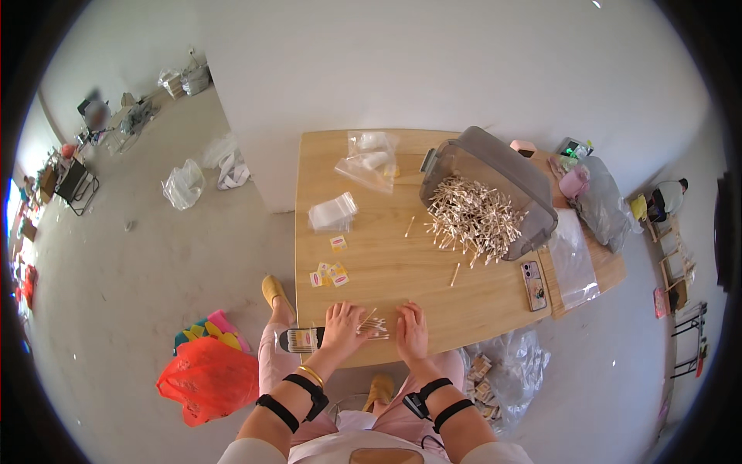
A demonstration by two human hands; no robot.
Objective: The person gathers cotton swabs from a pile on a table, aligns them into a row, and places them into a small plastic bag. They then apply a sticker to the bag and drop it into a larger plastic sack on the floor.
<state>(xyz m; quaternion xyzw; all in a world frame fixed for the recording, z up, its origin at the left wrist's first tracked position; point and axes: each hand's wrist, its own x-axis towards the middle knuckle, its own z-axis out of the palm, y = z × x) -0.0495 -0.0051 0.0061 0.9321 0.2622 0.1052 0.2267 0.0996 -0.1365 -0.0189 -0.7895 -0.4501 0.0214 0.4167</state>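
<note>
— Where are the hands?
— Both at the counter's (386, 271) near edge; left hand (342, 323) and right hand (412, 331) lie flat, fingers spread, pressing a small bundle of cotton swabs (375, 326) between them; neither grip closes round anything.
— And the rest?
— A big swab pile (473, 216) spills from the grey bin (495, 166) further back.

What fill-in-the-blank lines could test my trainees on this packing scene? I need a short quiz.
1. Both hands, left hand and right hand, rest on a small bunch of ____ at the table's near edge.
2. The big heap of swabs spills from a tipped grey ____.
3. The phone lies to the person's ____.

Missing words: cotton swabs; bin; right
</note>
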